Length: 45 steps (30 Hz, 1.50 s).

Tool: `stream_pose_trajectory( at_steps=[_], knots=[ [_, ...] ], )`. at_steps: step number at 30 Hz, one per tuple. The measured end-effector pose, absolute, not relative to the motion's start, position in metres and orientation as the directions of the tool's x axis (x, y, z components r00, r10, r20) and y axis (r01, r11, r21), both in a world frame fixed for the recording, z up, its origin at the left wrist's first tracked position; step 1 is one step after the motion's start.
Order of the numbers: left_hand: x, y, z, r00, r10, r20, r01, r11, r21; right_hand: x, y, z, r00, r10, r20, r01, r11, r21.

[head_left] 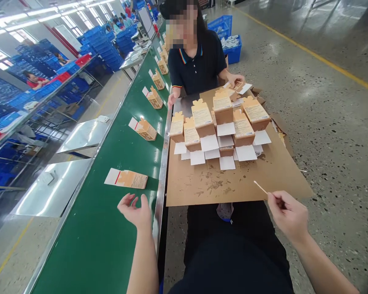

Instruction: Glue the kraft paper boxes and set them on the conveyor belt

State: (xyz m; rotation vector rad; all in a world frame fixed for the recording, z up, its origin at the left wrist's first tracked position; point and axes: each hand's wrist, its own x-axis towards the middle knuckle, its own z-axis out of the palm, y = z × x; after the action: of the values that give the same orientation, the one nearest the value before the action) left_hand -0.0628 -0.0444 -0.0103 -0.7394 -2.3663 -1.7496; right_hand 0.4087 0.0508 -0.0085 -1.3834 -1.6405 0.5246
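My left hand [136, 210] hovers over the green conveyor belt [110, 228], fingers apart and holding nothing. Just beyond its fingertips lies a small tan carton [131, 179] with a white flap and a red stripe. Above the near right part of the cardboard-covered table, my right hand [288, 214] pinches a thin cotton swab [260, 186], its white tip pointing up and left. Several tan cartons [202, 114] with white flaps folded out stand grouped on the cardboard sheet [239, 188], which has dark smears near its front edge.
A co-worker [199, 65] sits across the table, one hand on more carton pieces. Several cartons [153, 98] stand spaced along the belt. The belt's metal rail [162, 183] borders the table. Blue crates [233, 49] stand on the floor behind; metal side tables [52, 188] lie left.
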Motion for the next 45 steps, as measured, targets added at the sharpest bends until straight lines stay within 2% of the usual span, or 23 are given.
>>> stream_pose_trajectory(
  at_steps=[3, 6, 10, 13, 17, 20, 22, 26, 30, 34, 37, 39, 40, 42, 43, 45],
  knots=[
    [-0.049, 0.012, 0.013, -0.812, 0.499, 0.303, 0.373, 0.044, 0.927, 0.424, 0.05, -0.011, 0.107, 0.927, 0.36, 0.586, 0.234, -0.775],
    [-0.052, 0.11, 0.042, -0.768, 0.625, 0.14, 0.195, 0.021, 0.981, 0.431, 0.06, -0.012, 0.14, 0.925, 0.353, 0.619, 0.196, -0.76],
    [-0.056, 0.222, 0.063, -0.645, 0.75, -0.145, 0.102, 0.273, 0.956, 0.435, 0.09, -0.007, 0.171, 0.927, 0.334, 0.676, 0.136, -0.724],
    [-0.051, 0.25, 0.066, -0.55, 0.785, -0.284, 0.106, 0.403, 0.909, 0.434, 0.119, -0.001, 0.154, 0.941, 0.301, 0.719, 0.103, -0.687],
    [-0.056, 0.217, 0.064, -0.577, 0.781, -0.237, 0.065, 0.333, 0.94, 0.422, 0.162, 0.009, 0.044, 0.973, 0.228, 0.777, 0.11, -0.62],
    [-0.066, 0.159, 0.058, -0.653, 0.747, -0.122, -0.036, 0.13, 0.991, 0.41, 0.19, 0.014, -0.035, 0.989, 0.146, 0.827, 0.111, -0.551],
    [-0.066, 0.114, 0.05, -0.638, 0.766, -0.078, -0.08, 0.034, 0.996, 0.404, 0.203, 0.014, -0.072, 0.992, 0.1, 0.857, 0.113, -0.503],
    [-0.041, 0.038, 0.025, -0.524, 0.836, -0.16, -0.167, 0.084, 0.982, 0.4, 0.219, 0.012, -0.133, 0.989, 0.061, 0.883, 0.146, -0.446],
    [-0.007, 0.009, -0.002, -0.458, 0.855, -0.243, -0.198, 0.169, 0.966, 0.407, 0.222, 0.014, -0.145, 0.989, 0.039, 0.861, 0.145, -0.488],
    [0.013, 0.013, -0.013, -0.446, 0.845, -0.297, -0.182, 0.239, 0.954, 0.429, 0.194, 0.019, -0.054, 0.983, 0.176, 0.806, 0.147, -0.573],
    [0.021, 0.019, -0.01, -0.442, 0.856, -0.267, -0.148, 0.224, 0.963, 0.435, 0.147, 0.016, 0.109, 0.94, 0.323, 0.753, 0.134, -0.645],
    [0.026, 0.022, -0.007, -0.438, 0.862, -0.256, -0.127, 0.223, 0.966, 0.422, 0.109, 0.006, 0.132, 0.918, 0.374, 0.693, 0.184, -0.697],
    [0.029, 0.022, -0.007, -0.439, 0.861, -0.255, -0.119, 0.226, 0.967, 0.408, 0.09, 0.0, 0.079, 0.925, 0.372, 0.649, 0.235, -0.724],
    [0.032, 0.023, -0.007, -0.45, 0.856, -0.252, -0.108, 0.228, 0.968, 0.373, 0.057, -0.016, -0.149, 0.929, 0.339, 0.54, 0.364, -0.759],
    [0.033, 0.023, -0.009, -0.458, 0.853, -0.249, -0.103, 0.228, 0.968, 0.352, 0.044, -0.023, -0.275, 0.902, 0.332, 0.486, 0.428, -0.762],
    [0.035, 0.023, -0.014, -0.477, 0.847, -0.234, -0.088, 0.219, 0.972, 0.314, 0.029, -0.037, -0.421, 0.843, 0.335, 0.439, 0.513, -0.738]
  ],
)
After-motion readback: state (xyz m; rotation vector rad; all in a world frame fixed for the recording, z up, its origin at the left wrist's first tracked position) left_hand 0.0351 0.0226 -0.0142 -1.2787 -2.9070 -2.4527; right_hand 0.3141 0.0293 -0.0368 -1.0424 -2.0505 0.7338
